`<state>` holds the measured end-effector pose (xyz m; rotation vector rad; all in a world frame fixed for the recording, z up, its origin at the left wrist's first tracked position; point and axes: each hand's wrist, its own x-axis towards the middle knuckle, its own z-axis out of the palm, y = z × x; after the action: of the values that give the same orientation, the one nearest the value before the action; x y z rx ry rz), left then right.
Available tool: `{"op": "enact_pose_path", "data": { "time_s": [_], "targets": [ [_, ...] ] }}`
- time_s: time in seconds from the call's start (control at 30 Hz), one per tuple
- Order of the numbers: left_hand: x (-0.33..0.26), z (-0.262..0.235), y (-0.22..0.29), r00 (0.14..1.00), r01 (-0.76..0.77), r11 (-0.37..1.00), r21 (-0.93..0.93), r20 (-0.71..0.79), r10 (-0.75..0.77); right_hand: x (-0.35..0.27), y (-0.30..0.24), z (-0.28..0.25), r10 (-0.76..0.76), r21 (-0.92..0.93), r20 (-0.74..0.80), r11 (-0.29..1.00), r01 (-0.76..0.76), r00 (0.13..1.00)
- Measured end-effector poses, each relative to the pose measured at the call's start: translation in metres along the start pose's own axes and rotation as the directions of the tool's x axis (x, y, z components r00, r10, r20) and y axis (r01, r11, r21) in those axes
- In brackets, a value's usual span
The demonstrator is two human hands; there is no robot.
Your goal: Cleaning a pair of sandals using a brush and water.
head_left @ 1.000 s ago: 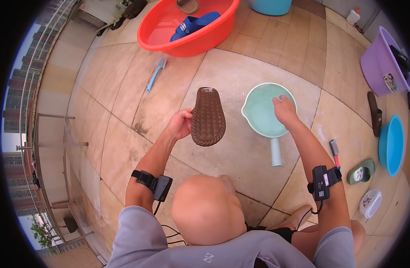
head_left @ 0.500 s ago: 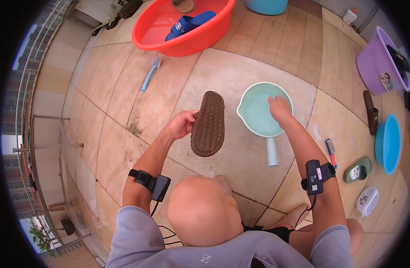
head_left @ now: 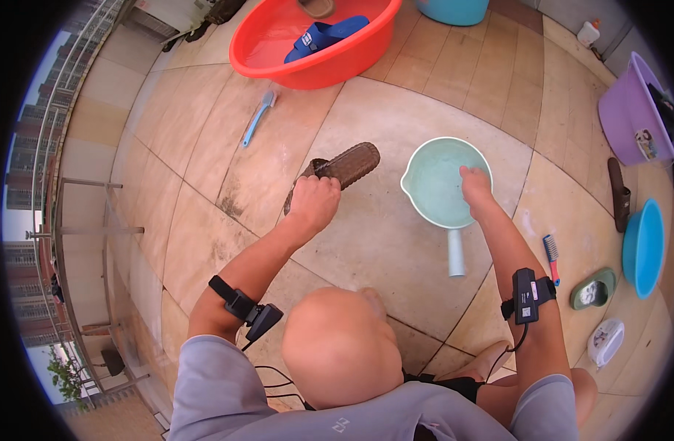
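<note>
My left hand [head_left: 316, 202] is closed round a dark brown slipper [head_left: 350, 165], gripping it near its strap. The slipper slants up to the right above the tiles, with its inner side and part of the strap showing. To its right, a pale green dipper [head_left: 454, 253] with a pouring lip holds clear water; its handle points towards me. My right hand [head_left: 477, 192] is over the right part of the dipper's bowl, fingers curled in. Whatever those fingers hold, if anything, is hidden.
A red basin [head_left: 315, 75] with a blue slipper [head_left: 328, 37] stands at the far side. A blue brush [head_left: 258, 120] lies left. At right are a purple bucket [head_left: 625, 121], a brown slipper [head_left: 617, 192], a blue basin [head_left: 643, 250], a red-handled brush [head_left: 550, 259] and a green dish [head_left: 594, 288].
My left hand has turned the slipper over from its sole and tilted it, toe end up to the right. My right hand stays over the dipper. The view has shifted slightly.
</note>
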<state>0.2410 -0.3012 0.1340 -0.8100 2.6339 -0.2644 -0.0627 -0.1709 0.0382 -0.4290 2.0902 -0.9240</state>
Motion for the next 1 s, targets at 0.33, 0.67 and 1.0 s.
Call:
{"op": "enact_pose_path", "data": {
  "time_s": [0.33, 0.67, 1.0],
  "targets": [
    [0.009, 0.019, 0.001, 0.997, 0.009, 0.974, 0.226, -0.078, 0.009, -0.074, -0.09, 0.012, -0.491, 0.199, 0.424, 0.87, 0.451, 0.761],
    [0.008, 0.008, -0.035, 0.986, -0.095, 0.956, 0.278, -0.106, 0.129, -0.001, 0.016, 0.0, -0.191, -0.215, -0.102, 0.962, 0.166, 0.976],
    [0.004, 0.028, -0.03, 0.933, -0.313, 0.945, 0.09, -0.155, 0.324, -0.089, -0.109, -0.02, -0.461, 0.345, 0.485, 0.882, 0.322, 0.743]
  ]
}}
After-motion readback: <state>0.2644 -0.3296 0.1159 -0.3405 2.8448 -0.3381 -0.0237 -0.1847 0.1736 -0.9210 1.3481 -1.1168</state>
